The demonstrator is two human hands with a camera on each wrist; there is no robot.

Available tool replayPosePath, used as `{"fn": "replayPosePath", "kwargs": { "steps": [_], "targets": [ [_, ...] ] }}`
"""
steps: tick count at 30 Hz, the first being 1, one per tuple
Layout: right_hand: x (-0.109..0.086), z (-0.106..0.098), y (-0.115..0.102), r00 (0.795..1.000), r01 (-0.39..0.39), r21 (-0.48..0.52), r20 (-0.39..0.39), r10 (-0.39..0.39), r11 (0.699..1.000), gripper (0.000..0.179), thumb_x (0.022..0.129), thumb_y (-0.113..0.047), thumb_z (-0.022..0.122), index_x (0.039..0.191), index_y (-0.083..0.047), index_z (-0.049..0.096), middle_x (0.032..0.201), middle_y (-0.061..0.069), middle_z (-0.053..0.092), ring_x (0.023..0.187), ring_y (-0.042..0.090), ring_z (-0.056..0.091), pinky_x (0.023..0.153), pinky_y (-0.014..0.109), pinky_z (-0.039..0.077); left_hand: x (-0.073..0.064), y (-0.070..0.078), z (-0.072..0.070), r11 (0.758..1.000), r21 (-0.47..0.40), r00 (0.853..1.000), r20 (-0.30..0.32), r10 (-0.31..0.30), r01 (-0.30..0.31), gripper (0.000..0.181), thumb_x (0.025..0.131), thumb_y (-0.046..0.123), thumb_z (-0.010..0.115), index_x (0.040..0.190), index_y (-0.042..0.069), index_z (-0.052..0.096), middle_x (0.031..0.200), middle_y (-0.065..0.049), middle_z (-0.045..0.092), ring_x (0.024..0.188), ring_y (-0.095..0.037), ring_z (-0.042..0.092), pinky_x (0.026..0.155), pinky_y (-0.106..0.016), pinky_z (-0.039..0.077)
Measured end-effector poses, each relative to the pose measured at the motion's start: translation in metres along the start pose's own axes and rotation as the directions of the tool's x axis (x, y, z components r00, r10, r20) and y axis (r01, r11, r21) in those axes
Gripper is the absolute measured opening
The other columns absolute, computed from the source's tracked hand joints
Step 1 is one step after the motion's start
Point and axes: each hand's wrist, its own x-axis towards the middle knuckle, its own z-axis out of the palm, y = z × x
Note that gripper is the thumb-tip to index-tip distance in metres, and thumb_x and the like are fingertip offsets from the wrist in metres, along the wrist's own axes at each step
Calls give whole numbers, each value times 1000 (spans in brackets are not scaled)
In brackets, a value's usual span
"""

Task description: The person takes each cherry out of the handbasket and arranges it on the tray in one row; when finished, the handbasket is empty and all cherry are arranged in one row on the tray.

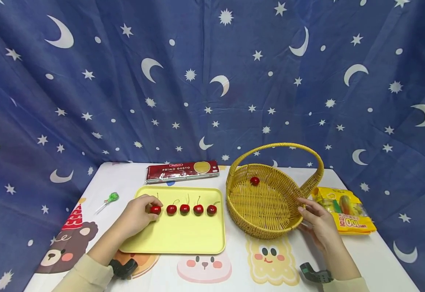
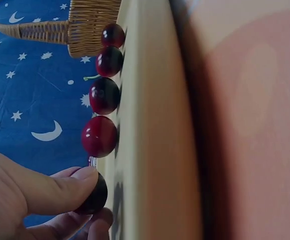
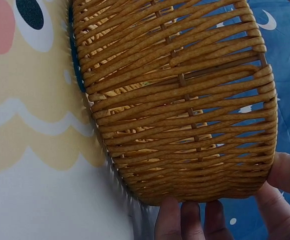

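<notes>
left hand (image 1: 139,215) pinches a cherry (image 1: 155,209) at centre-left; basket (image 1: 250,229) lies rightward, nearer right hand (image 1: 320,225), which seemingly grips its rim.

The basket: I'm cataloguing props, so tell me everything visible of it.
The basket is round, golden-brown and woven, wicker by its look, with one arched handle. It opens upward on the table, right of the tray. The right hand grips its right side. One cherry lies inside, near the far wall.
</notes>
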Motion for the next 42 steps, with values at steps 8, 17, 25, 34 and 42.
{"fn": "replayPosePath", "kwargs": {
  "steps": [8, 17, 25, 34, 42],
  "targets": [
    [-1, 1, 0, 1000, 16, 5, 10, -16, 1000, 35, 106, -25, 70, 140, -34, 70, 120, -14, 62, 105, 6, 67, 85, 30, 62, 4, -3, 4, 1000, 13, 1000, 17, 3, -3, 27, 86, 3, 87, 109, 15, 80, 103, -4, 71, 90, -18, 63, 82, -38, 50],
    [0, 1, -1, 1000, 26, 6, 10, -27, 1000, 32, 106, -26, 71, 136, -37, 71, 120, -13, 62, 105, 7, 67, 85, 30, 62, 5, -5, 3, 1000, -5, 1000, 23, 0, 0, 36, 85, 4, 87, 118, 14, 80, 102, -4, 69, 87, -18, 58, 77, -34, 46],
    [1, 0, -1, 1000, 22, 3, 2, -22, 1000, 33, 106, -26, 71, 138, -36, 71, 118, -12, 61, 104, 7, 67, 84, 29, 63, 5, -4, 2, 1000, 0, 1000, 17, -3, 3, 34, 86, 0, 85, 118, 13, 81, 104, -6, 70, 86, -18, 57, 76, -33, 46],
    [0, 0, 0, 1000, 14, 6, 2, -14, 1000, 33, 106, -27, 71, 138, -36, 71, 120, -13, 60, 105, 6, 67, 85, 29, 62, 5, -5, -2, 1000, -1, 1000, 4, 4, -4, 40, 86, 2, 86, 124, 12, 80, 112, -9, 72, 87, -18, 59, 75, -32, 47],
    [0, 1, 0, 1000, 7, 0, 4, -7, 1000, 35, 107, -24, 69, 140, -35, 69, 123, -12, 60, 107, 6, 66, 86, 30, 62, 7, 21, -13, 998, -9, 996, -61, 59, -60, 42, 87, 4, 84, 128, 10, 77, 121, -14, 72, 94, -24, 66, 78, -35, 50]
  ]
}}
